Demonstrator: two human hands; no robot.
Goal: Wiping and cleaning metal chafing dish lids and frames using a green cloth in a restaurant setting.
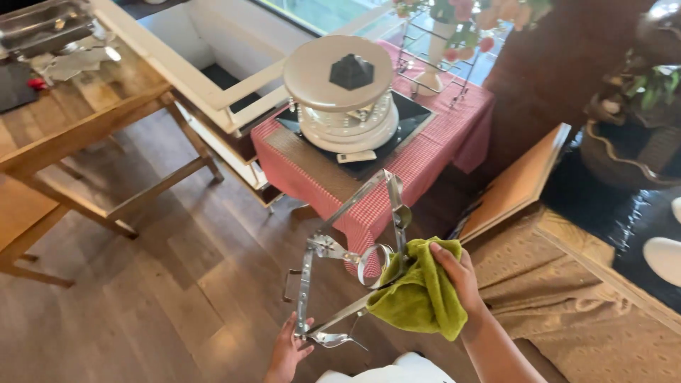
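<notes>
Wiping in progress: the left hand point(289, 350) grips the triangular metal stand point(351, 266) at its lower corner; the right hand point(457, 280) clutches the green cloth point(418, 298) pressed against the frame's bar. Steady support appears necessary.

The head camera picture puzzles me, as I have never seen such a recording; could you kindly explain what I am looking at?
There is no machine here: a person wears a camera on the head, and it looks down at that person's own two bare hands. The left hand grips the lower corner of a shiny triangular metal frame with a ring at its middle. The right hand presses a green cloth against the frame's right side. Beyond, a small table with a red checked cloth carries a round cream tiered stand on a dark tray. A wooden table stands at the left, on a wooden floor.
</notes>
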